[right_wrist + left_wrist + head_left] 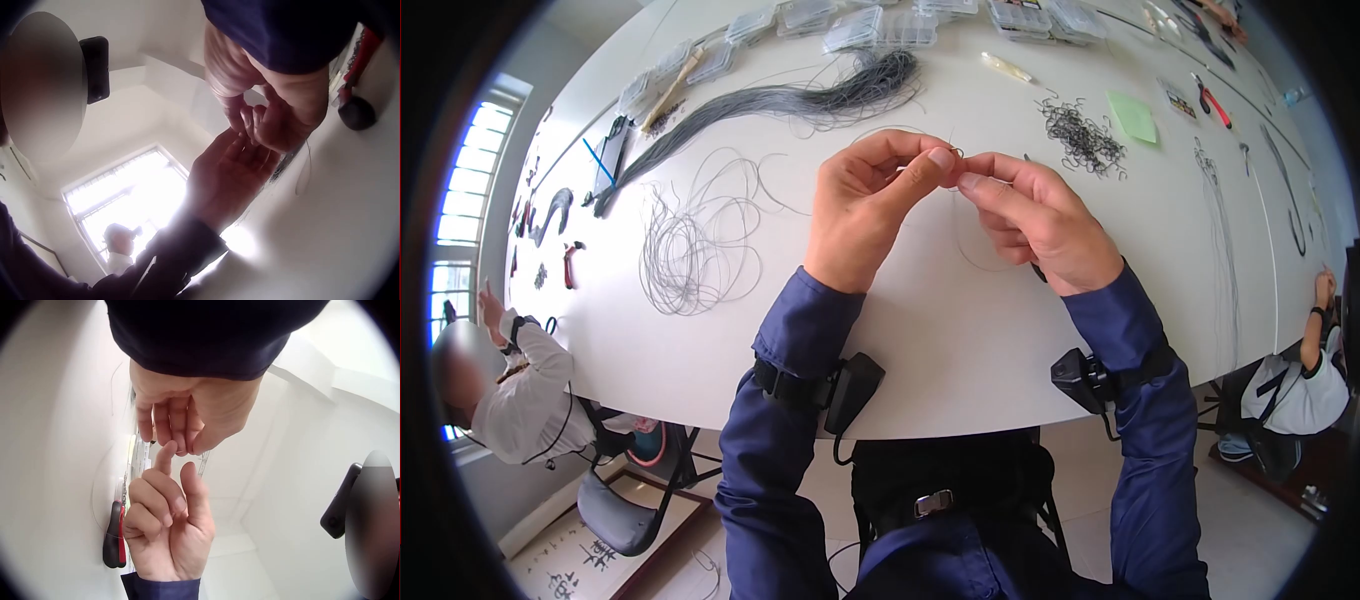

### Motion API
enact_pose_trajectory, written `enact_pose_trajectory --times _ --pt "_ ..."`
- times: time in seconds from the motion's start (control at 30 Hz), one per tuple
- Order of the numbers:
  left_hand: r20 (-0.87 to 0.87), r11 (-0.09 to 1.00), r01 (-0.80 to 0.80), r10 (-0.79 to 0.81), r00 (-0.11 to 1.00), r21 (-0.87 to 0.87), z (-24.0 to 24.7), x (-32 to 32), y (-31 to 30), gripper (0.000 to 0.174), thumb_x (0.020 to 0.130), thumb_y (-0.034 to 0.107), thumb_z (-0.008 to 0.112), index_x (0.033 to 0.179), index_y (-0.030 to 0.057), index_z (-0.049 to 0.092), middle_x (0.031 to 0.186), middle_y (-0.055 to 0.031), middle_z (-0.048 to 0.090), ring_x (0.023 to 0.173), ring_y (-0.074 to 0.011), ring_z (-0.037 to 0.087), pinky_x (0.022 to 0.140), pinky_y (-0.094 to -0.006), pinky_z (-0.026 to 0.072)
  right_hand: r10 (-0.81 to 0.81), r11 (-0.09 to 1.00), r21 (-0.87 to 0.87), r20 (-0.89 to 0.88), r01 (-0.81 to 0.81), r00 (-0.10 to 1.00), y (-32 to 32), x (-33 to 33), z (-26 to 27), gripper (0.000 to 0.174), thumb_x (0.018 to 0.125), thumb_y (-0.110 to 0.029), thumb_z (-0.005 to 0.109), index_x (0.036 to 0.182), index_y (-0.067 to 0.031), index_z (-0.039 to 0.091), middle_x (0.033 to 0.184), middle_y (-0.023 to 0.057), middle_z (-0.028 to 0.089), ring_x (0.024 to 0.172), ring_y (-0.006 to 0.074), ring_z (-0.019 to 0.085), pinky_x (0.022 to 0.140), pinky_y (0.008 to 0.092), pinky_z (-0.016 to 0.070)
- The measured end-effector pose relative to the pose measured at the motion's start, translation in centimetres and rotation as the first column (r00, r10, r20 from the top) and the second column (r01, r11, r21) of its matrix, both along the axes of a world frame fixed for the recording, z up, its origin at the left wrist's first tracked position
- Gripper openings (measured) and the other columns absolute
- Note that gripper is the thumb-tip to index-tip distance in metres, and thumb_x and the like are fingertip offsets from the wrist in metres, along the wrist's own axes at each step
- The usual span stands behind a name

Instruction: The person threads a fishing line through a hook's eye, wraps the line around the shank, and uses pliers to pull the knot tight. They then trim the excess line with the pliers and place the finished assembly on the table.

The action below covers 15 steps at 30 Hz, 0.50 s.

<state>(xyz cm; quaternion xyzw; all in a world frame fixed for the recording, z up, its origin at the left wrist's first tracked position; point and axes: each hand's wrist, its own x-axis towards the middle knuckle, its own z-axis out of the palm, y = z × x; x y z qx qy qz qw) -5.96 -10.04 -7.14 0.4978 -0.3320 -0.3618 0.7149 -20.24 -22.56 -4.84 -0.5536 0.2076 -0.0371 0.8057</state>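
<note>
Raised over the white table, my left hand [865, 200] pinches a small dark fish hook [957, 152] between thumb and index finger. My right hand [1040, 215] meets it there, its index fingertip right at the left fingertips. In the left wrist view the right thumb [195, 487] stands apart from that index finger, while the other fingers are curled toward the palm. A thin loop of fishing line [962, 240] hangs from between the hands and runs toward the right hand's curled fingers. Fingertips hide most of the hook and the line's ends.
A red-and-black-handled tool [114, 540] lies beneath my right hand. Loose coiled line [690, 255] and a thick grey bundle of line [800, 105] are on the left. A pile of hooks [1083, 138] lies right, by a green paper [1133, 116]. Clear plastic boxes [880, 30] line the back.
</note>
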Motion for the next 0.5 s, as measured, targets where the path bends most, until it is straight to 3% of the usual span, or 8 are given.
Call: enact_pose_trajectory --times 0.07,0.13,0.27,0.37,0.47,0.5 --pt "0.017 1.0 -0.003 0.003 1.0 -0.002 -0.2 0.1 0.0 0.017 0.094 0.01 0.065 0.101 -0.0049 0.066 0.097 -0.0097 0.069 0.092 -0.0161 0.065 0.09 -0.0297 0.0498 -0.039 0.997 -0.07 -0.037 0.036 0.999 0.0 -0.1 0.2 0.026 0.097 -0.027 0.061 0.104 -0.0033 0.067 0.06 -0.0104 0.034 0.051 -0.0006 0.023 0.044 0.0213 0.0155" --pt "0.047 0.999 -0.043 0.042 0.998 0.021 -0.4 0.0 0.0 0.017 0.097 0.011 0.062 0.103 -0.0039 0.065 0.099 -0.0101 0.068 0.095 -0.0177 0.064 0.094 -0.0328 0.0482 -0.051 0.995 -0.083 -0.047 0.047 0.998 -0.2 -0.1 0.2 0.026 0.097 -0.029 0.059 0.102 -0.0042 0.068 0.058 -0.011 0.033 0.049 -0.0003 0.022 0.044 0.0213 0.0152" --pt "-0.003 0.999 -0.044 0.044 0.999 0.004 -0.4 0.0 -0.1 0.019 0.093 0.012 0.067 0.102 -0.0054 0.065 0.099 -0.0093 0.069 0.095 -0.0148 0.064 0.089 -0.0281 0.0508 -0.057 0.993 -0.102 -0.059 0.051 0.997 -0.1 0.0 -0.1 0.027 0.098 -0.03 0.058 0.102 -0.0058 0.068 0.056 -0.0115 0.032 0.048 -0.0006 0.02 0.044 0.0219 0.0129" --pt "0.004 0.998 -0.056 0.056 0.998 -0.005 -0.4 0.0 -0.1 0.02 0.093 0.012 0.067 0.102 -0.0055 0.065 0.098 -0.0094 0.069 0.093 -0.0147 0.065 0.087 -0.0275 0.0514 -0.017 0.994 -0.113 -0.076 0.008 0.997 -0.2 -0.1 0.5 0.031 0.098 -0.032 0.058 0.104 -0.0042 0.068 0.061 -0.0074 0.048 0.053 -0.0001 0.037 0.047 0.0199 0.0274" --pt "0.029 0.999 -0.049 0.05 0.998 -0.015 -0.2 -0.1 0.0 0.018 0.095 0.011 0.066 0.102 -0.0051 0.065 0.097 -0.0094 0.069 0.092 -0.0148 0.065 0.088 -0.0281 0.0511 -0.064 0.917 -0.382 0.132 0.11 0.989 0.2 0.4 -1.1 0.033 0.098 -0.032 0.058 0.108 -0.0019 0.068 0.078 0.0008 0.064 0.072 0.0044 0.056 0.064 0.0214 0.0438" --pt "0.049 0.999 -0.045 0.046 0.998 -0.014 0.3 -0.2 0.1 0.017 0.095 0.011 0.064 0.103 -0.0043 0.065 0.097 -0.0093 0.069 0.093 -0.0149 0.065 0.09 -0.0289 0.0504 -0.052 0.908 -0.406 0.141 0.106 0.989 0.2 0.5 -1.1 0.034 0.098 -0.031 0.058 0.11 -0.0009 0.067 0.084 0.0028 0.066 0.078 0.0062 0.058 0.07 0.0228 0.045"
